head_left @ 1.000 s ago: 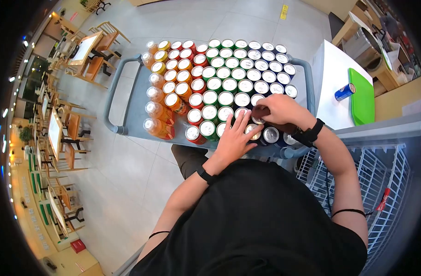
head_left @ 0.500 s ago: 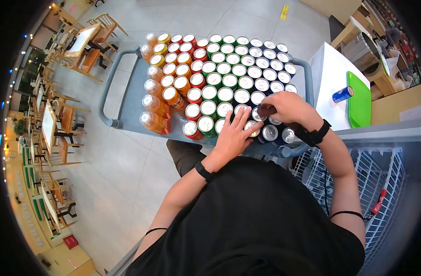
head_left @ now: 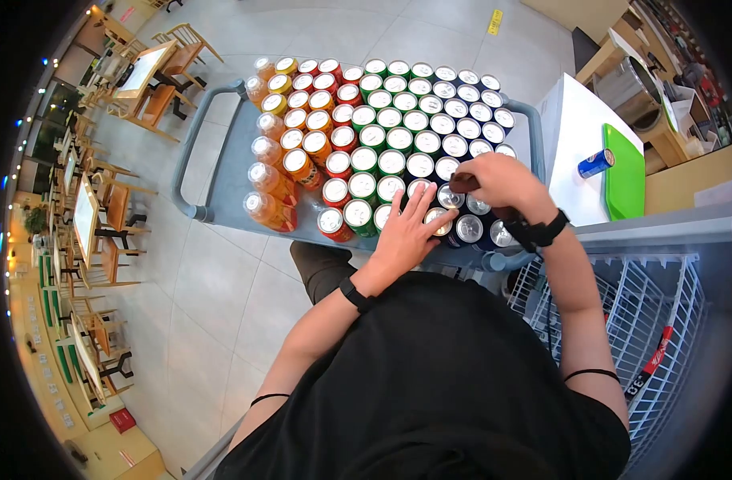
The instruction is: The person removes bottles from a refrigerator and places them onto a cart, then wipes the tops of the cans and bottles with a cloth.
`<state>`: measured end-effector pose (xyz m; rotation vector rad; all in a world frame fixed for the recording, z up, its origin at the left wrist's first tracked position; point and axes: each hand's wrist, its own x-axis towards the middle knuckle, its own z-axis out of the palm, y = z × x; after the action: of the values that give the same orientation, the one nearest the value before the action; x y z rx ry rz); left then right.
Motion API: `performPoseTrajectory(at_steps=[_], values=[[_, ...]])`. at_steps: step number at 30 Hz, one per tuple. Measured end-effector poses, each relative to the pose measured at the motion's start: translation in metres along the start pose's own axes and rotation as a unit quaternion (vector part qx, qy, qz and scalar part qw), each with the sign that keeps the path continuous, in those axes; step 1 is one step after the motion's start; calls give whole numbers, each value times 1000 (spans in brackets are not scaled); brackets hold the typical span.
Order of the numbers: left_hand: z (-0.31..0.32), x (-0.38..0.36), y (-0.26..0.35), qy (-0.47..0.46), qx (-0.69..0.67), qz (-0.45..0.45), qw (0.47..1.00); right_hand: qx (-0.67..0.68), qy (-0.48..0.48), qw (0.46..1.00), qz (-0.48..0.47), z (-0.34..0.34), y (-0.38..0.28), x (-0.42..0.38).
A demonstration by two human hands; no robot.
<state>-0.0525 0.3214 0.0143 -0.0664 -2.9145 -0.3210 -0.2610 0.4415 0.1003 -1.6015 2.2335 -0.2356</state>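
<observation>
Rows of drink cans stand upright on a grey-blue cart (head_left: 231,172). My left hand (head_left: 408,230) lies over the near cans with its fingers spread, touching the tops of a green can and dark ones. Just right of it, my right hand (head_left: 506,186) is closed, fingertips bent down over a dark can (head_left: 449,197). A small dark brown patch shows at those fingertips; I cannot make out what it is. Green cans (head_left: 391,163) fill the middle. Red cans (head_left: 335,191), orange cans (head_left: 300,166) and clear-capped orange bottles (head_left: 263,210) stand toward the left.
To the right is a white surface (head_left: 570,132) with a green board (head_left: 624,172) and a blue can (head_left: 596,163) lying on its side. White wire baskets (head_left: 654,320) sit in a chest at the lower right. Wooden tables and chairs (head_left: 86,212) line the left.
My right hand has shifted slightly left and up over the dark cans, and its forearm has swung a little left. My left hand has hardly moved.
</observation>
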Motion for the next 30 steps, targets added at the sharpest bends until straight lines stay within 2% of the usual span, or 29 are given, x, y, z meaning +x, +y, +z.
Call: performPoseTrajectory(at_steps=[1, 2, 4, 10, 14, 16, 17, 21, 26, 28, 29, 30], values=[[0, 0, -1, 1, 2, 3, 1000, 25, 23, 999, 9, 15, -6, 2], [1, -1, -2, -1, 3, 5, 1000, -29, 7, 1000, -5, 26, -19, 0], [2, -1, -3, -11, 0, 3, 1000, -51, 31, 998, 26, 36, -32, -7], [1, 0, -2, -21, -4, 5, 1000, 14, -71, 997, -40, 10, -13, -15], [-1, 1, 0, -6, -3, 4, 1000, 60, -1, 998, 3, 20, -8, -13], [-1, 2, 1, -7, 0, 6, 1000, -20, 85, 996, 18, 37, -23, -11], [-1, 2, 0, -12, -2, 4, 1000, -27, 26, 998, 42, 34, -29, -12], [0, 0, 0, -16, -5, -1, 1000, -31, -34, 999, -6, 23, -21, -17], [1, 0, -2, -4, -9, -4, 1000, -65, -92, 994, 15, 5, -20, -15], [1, 0, -2, 1, -11, 1, 1000, -73, 39, 997, -8, 8, -27, -16], [3, 0, -2, 2, -11, -3, 1000, -90, 95, 990, -50, 22, -25, -14], [4, 0, -1, 2, -13, -1, 1000, -82, 76, 991, -68, 32, -27, -12]])
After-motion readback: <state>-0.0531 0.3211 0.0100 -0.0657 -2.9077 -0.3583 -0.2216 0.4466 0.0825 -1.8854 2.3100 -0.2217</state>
